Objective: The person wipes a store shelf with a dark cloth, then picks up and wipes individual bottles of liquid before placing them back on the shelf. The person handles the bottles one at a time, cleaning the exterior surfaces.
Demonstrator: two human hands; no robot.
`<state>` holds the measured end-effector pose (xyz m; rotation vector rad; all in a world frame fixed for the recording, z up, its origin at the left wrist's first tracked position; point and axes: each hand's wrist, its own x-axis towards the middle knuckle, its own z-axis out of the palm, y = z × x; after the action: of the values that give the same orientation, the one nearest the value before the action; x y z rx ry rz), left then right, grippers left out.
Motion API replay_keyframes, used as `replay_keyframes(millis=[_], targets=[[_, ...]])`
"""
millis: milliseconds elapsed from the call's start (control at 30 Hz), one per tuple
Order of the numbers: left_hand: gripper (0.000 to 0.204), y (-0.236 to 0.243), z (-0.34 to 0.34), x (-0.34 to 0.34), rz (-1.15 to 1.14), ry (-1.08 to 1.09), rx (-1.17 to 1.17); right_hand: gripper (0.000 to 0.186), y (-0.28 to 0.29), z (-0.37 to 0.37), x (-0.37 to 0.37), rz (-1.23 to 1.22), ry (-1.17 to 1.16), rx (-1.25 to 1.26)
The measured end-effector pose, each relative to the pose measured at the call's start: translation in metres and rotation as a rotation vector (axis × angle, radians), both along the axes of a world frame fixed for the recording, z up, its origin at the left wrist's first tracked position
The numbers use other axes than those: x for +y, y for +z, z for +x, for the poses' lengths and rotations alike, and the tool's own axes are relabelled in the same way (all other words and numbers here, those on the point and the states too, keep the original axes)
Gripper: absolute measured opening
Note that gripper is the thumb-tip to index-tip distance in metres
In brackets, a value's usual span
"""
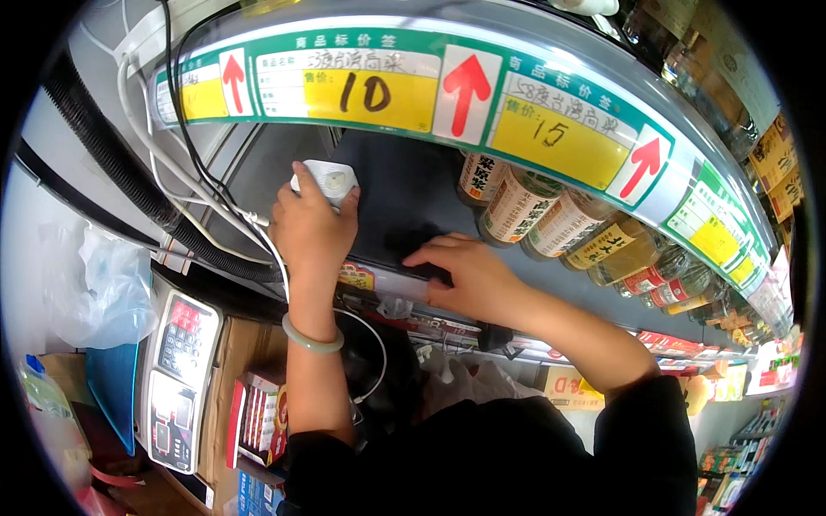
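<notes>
Yellow-labelled bottle (602, 248) — amber liquid (626, 268) inside; left hand (314, 225) holding white device (335, 180).

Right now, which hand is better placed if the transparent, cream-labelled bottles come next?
Probably the right hand: it rests at the edge of the flat dark-grey shelf, nearer the bottles, while the left hand holds the small white rounded-square device.
</notes>
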<state>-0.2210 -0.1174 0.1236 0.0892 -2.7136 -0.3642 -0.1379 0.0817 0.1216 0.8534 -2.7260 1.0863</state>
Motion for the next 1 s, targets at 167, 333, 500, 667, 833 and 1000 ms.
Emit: replay_keyframes(millis=[167, 333, 500, 667, 833, 1000], targets=[[0.080, -0.001, 0.004, 0.003, -0.124, -0.021, -0.059, 0.028, 0.012, 0.029, 0.010, 0.118, -0.148, -0.011], [0.082, -0.005, 0.006, 0.000, -0.125, -0.031, -0.025, 0.026, 0.015, 0.019, 0.018, 0.130, -0.167, 0.006], [0.079, -0.030, -0.002, -0.007, -0.225, -0.023, 0.212, 0.020, 0.047, -0.044, -0.039, -0.175, -0.328, 0.053], [0.078, -0.011, 0.002, 0.004, -0.107, -0.046, 0.072, 0.020, 0.037, -0.191, -0.079, -0.192, -0.453, 0.567], [0.074, -0.017, 0.001, 0.003, -0.084, -0.029, 0.109, 0.020, -0.004, -0.293, -0.075, -0.019, -0.519, 0.468], [0.072, -0.011, 0.005, 0.006, -0.061, -0.051, 0.070, 0.021, -0.066, -0.313, -0.083, 0.328, -0.407, 0.708]])
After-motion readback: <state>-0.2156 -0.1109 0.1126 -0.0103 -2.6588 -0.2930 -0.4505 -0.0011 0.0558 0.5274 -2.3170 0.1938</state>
